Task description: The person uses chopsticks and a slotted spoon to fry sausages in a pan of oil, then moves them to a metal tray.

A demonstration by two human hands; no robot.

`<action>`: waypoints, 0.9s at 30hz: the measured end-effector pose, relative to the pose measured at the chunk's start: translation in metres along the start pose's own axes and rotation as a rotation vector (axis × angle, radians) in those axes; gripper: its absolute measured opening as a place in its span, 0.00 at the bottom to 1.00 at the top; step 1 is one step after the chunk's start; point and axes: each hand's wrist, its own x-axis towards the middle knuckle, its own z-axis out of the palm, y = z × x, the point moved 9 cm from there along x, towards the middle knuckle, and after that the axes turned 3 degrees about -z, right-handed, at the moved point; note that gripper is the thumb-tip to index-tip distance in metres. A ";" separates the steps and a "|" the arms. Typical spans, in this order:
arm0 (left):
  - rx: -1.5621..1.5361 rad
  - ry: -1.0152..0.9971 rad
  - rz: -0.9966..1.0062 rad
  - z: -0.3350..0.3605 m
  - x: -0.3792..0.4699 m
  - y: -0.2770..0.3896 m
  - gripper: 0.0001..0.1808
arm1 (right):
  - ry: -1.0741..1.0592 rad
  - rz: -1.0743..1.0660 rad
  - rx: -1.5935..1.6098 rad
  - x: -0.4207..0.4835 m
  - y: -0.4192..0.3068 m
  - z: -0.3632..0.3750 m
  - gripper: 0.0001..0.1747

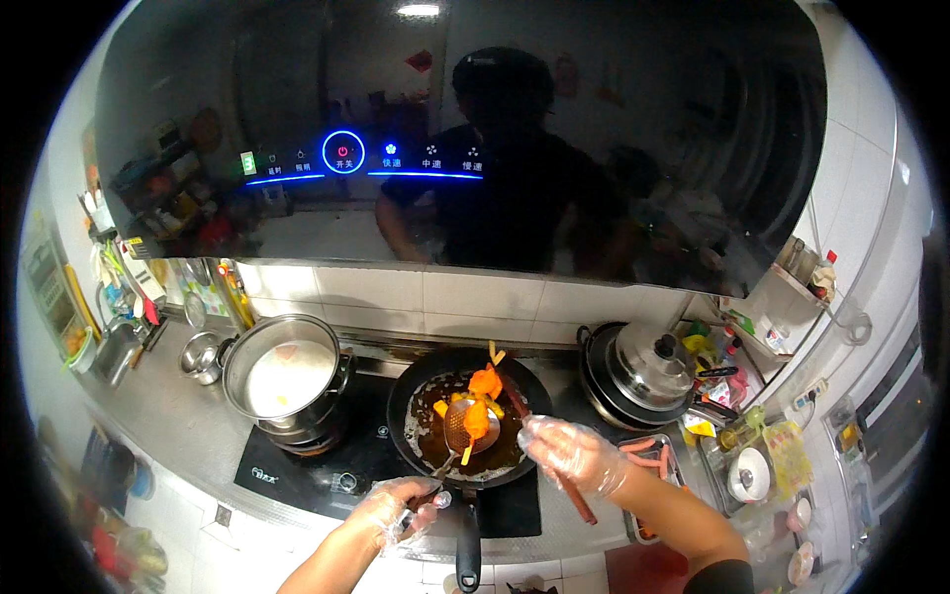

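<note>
A black frying pan (399, 386) with dark oil stands on the hob. My left hand (404, 512), in a clear plastic glove, grips the handle of a metal skimmer (459, 431) held over the oil. An orange-coated piece on a stick (476, 420) lies on the skimmer. In my gloved right hand (571, 454) are long reddish-brown chopsticks (575, 499), their far ends by another orange piece (486, 382) at the back of the pan. Yellow-orange pieces show around the skimmer's far edge.
A steel pot (289, 379) of whitish liquid stands on the left burner. Stacked pans under a domed lid (653, 364) are at the right, above a tray with pink sausages (653, 457). The pan handle (467, 542) juts towards me. A black range hood (297, 230) overhangs the back.
</note>
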 end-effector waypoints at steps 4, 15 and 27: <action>-0.048 0.031 -0.016 0.003 0.008 0.004 0.08 | -0.043 -0.113 0.002 -0.010 -0.032 0.019 0.13; -0.061 -0.052 0.038 -0.003 0.020 -0.005 0.05 | -0.213 -0.005 0.321 -0.052 -0.072 0.037 0.13; 0.053 -0.105 0.096 -0.011 0.011 0.000 0.15 | 0.968 1.178 1.363 -0.151 0.051 0.060 0.11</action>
